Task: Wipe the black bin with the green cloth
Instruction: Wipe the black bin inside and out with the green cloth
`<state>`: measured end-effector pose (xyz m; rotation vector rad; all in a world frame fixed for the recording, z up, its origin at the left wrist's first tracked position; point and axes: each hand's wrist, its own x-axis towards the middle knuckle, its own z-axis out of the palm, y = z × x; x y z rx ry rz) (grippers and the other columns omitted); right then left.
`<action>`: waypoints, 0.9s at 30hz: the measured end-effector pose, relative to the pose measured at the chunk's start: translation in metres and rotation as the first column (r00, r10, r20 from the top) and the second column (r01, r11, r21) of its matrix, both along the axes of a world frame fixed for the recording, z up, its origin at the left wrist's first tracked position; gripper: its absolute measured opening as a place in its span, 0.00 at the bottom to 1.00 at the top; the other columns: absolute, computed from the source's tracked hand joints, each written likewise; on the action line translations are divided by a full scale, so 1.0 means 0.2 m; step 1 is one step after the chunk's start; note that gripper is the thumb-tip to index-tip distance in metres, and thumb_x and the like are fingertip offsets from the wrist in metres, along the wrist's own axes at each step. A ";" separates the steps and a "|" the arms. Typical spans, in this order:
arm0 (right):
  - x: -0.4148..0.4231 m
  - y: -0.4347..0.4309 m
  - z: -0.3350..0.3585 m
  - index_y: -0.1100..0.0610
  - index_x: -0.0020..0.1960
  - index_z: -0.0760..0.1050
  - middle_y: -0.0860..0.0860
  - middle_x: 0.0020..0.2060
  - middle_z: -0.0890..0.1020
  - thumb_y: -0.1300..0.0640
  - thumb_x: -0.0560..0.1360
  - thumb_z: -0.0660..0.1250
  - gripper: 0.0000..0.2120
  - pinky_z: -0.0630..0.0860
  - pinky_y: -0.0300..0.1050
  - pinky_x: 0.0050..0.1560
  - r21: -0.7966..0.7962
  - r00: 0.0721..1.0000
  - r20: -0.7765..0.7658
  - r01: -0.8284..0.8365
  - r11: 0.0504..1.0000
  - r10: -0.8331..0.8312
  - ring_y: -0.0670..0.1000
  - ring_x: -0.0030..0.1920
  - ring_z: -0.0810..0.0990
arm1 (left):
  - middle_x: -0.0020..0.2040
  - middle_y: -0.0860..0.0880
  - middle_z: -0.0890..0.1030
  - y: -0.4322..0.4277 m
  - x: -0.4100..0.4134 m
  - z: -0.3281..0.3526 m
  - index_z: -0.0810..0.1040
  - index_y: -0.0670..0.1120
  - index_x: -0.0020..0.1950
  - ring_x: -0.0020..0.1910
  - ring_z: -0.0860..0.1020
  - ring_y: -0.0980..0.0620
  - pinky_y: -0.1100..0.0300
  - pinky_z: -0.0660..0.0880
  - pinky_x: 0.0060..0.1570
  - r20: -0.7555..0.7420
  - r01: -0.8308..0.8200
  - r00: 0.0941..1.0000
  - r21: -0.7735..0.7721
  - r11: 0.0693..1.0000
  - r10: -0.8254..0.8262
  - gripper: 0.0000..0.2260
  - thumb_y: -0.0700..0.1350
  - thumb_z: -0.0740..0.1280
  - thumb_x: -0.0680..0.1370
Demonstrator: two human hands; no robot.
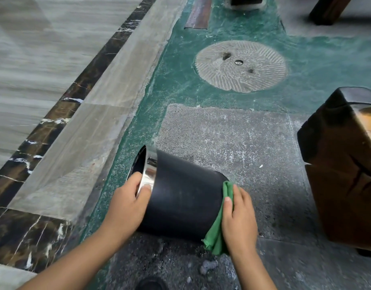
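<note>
The black bin (182,197) lies tipped on its side over the grey stone floor, its shiny metal rim and open mouth facing left. My left hand (128,206) grips that metal rim, thumb on the outside, fingers curled over the edge. My right hand (240,216) presses the green cloth (217,237) flat against the bin's base end on the right. The cloth hangs down below my palm; part of it is hidden behind the hand.
A dark polished wooden stool block (343,164) stands close on the right. A round carved millstone (241,65) is set in the green floor ahead. Marble tiles (54,91) run along the left. Wooden legs (329,9) stand at the far top. A dark shoe tip (151,284) shows below.
</note>
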<state>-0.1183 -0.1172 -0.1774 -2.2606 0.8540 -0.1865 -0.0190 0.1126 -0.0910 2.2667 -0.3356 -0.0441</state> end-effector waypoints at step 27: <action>0.38 0.16 0.40 0.49 0.68 0.76 0.45 0.64 0.80 0.61 0.76 0.63 0.21 0.70 0.45 0.70 0.436 0.914 0.402 -0.146 0.888 -0.047 0.43 0.64 0.76 | 0.27 0.53 0.68 -0.32 -0.01 0.13 0.64 0.47 0.35 0.28 0.68 0.48 0.52 0.62 0.30 -0.045 0.308 0.951 0.120 0.944 -0.305 0.16 0.51 0.66 0.77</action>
